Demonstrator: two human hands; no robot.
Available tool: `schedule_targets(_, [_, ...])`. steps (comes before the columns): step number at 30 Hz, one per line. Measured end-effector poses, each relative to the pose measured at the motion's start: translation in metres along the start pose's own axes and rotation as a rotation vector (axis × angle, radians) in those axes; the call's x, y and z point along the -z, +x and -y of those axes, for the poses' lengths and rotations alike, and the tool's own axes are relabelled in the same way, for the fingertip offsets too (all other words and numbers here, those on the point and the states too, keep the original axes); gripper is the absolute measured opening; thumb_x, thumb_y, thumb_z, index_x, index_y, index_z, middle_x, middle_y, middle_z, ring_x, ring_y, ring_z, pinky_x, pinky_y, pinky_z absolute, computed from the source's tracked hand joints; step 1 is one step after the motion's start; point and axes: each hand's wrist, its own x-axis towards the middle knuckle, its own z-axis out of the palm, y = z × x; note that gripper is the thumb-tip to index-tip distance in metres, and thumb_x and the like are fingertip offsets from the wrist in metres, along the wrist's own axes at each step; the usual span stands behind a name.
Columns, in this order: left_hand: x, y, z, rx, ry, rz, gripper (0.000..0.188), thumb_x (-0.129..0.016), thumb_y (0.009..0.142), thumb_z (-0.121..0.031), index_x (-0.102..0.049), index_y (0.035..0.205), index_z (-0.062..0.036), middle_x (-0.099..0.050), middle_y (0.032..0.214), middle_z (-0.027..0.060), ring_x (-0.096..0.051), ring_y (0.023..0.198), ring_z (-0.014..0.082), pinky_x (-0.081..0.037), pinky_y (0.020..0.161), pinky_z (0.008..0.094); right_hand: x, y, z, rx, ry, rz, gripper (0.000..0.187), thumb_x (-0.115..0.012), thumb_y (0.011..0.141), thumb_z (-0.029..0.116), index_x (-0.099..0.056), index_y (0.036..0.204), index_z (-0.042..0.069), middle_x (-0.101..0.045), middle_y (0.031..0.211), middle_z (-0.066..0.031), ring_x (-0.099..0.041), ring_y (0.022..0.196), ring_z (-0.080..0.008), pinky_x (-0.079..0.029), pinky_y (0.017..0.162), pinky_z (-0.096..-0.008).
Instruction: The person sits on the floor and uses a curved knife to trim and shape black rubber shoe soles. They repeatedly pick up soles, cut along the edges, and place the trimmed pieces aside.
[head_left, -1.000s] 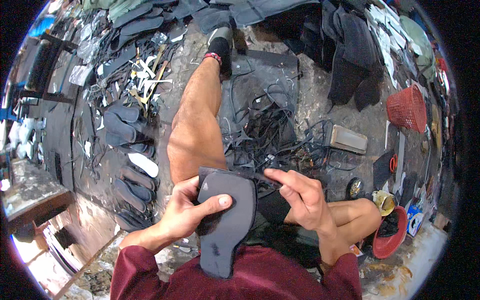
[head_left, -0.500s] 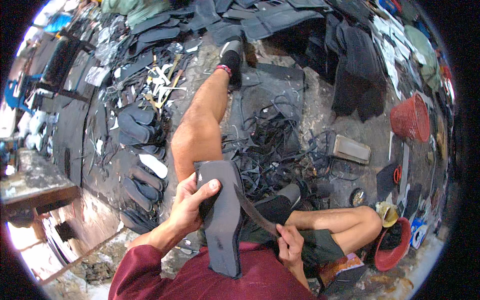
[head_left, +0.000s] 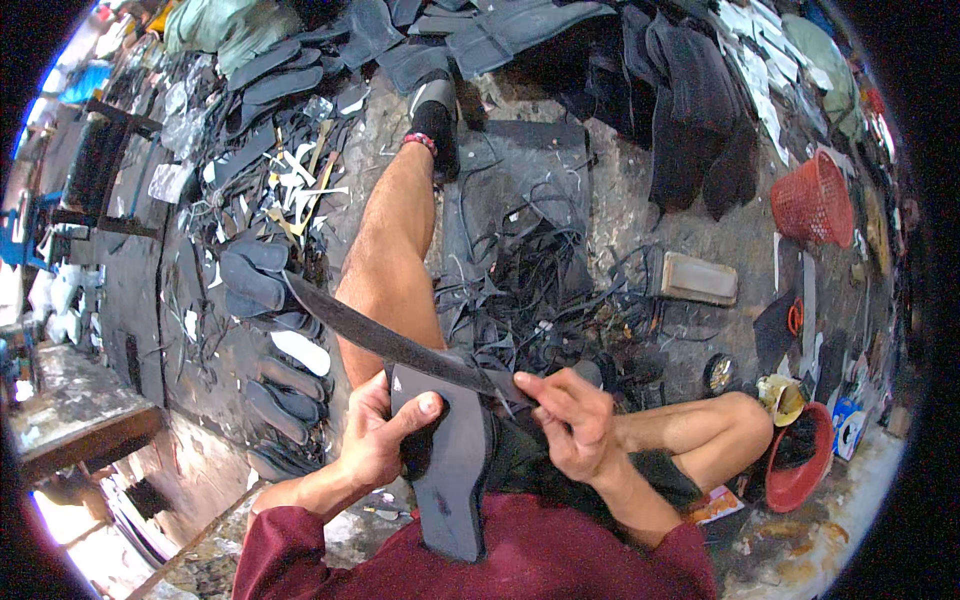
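Strip [head_left: 384, 343] grasped in right hand [head_left: 574, 422] now points upper left; left hand [head_left: 382, 436] grips sole [head_left: 450, 470]; lower-right red tub [head_left: 818, 468] holds dark material [head_left: 793, 446].

red basket [head_left: 813, 200] (its sides perforated) | pale rectangular block [head_left: 699, 278] | red-handled scissors [head_left: 796, 318] | red tub [head_left: 800, 489], dark inside

Obstructed, left of centre to centre: curved dark strip [head_left: 385, 345] crossing outstretched leg [head_left: 388, 240]; tangled offcuts [head_left: 530, 262] above. Passable, right of centre: floor [head_left: 750, 232] between pale block [head_left: 700, 278] and red basket [head_left: 812, 200].
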Motion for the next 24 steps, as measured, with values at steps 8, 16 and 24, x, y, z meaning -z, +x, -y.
schedule_targets(8, [0.010,0.001,0.000,0.016,0.073,0.062,0.031,-0.075,0.090,-0.013,-0.063,0.116,-0.0011,-0.071,0.106,0.0064,-0.067,0.095,0.0139,-0.055,0.084,0.0321,0.016,0.049,0.024,0.074,-0.082,0.179,0.039,-0.067,0.086,0.006,-0.068,0.125,0.007,-0.066,0.086,-0.0105,-0.059,0.061,-0.0262,-0.049,0.057,-0.0370])
schedule_targets(16, [0.028,0.009,-0.015,-0.530,-0.023,-0.127,0.021,-0.065,0.096,-0.022,-0.063,0.109,-0.0061,-0.069,0.098,0.0051,-0.065,0.092,0.0144,-0.053,0.086,0.0326,0.057,-0.017,-0.025,-0.564,0.327,-0.310,0.045,-0.047,0.107,0.026,-0.048,0.143,-0.001,-0.059,0.083,-0.0010,-0.049,0.064,-0.0054,-0.042,0.058,-0.0197])
schedule_targets(24, [-0.077,0.027,-0.046,-0.559,-0.544,-0.115,0.032,-0.074,0.086,-0.009,-0.062,0.115,-0.0030,-0.069,0.104,0.0072,-0.068,0.097,0.0195,-0.058,0.089,0.0330,0.025,-0.098,-0.021,-0.180,0.003,-0.417,0.041,-0.045,0.105,0.021,-0.051,0.138,-0.002,-0.055,0.105,-0.0080,-0.052,0.091,-0.0171,-0.046,0.079,-0.0319])
